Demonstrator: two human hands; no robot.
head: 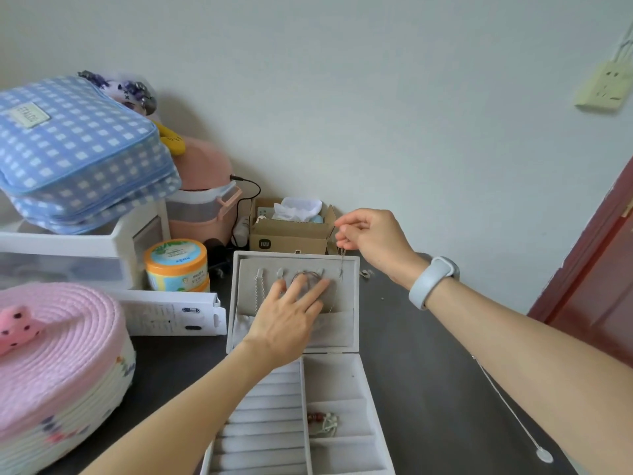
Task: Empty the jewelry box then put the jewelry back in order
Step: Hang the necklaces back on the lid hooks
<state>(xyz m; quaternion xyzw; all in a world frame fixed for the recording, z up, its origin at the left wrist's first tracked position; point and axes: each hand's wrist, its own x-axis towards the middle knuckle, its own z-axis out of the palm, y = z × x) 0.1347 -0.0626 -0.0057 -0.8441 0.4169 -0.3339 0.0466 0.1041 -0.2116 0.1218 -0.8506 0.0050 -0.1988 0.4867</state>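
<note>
We see the jewelry box point(342, 378) lying open on the dark desk point(428, 389), lid upright. Our left hand point(287, 313) presses flat, fingers spread, against the lid's lining over a bracelet point(306, 276). Our right hand point(371, 240) pinches a thin chain point(342, 265) dangling at the lid's top right hook.

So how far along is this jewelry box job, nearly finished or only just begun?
Hard to say which phase this is. The jewelry box stands open and most trays look bare, save a beaded piece in one compartment. In hand: the right hand pinches a thin chain at the lid's right hook, while the left hand presses flat on the lid. A chain and a bracelet hang there too.
</note>
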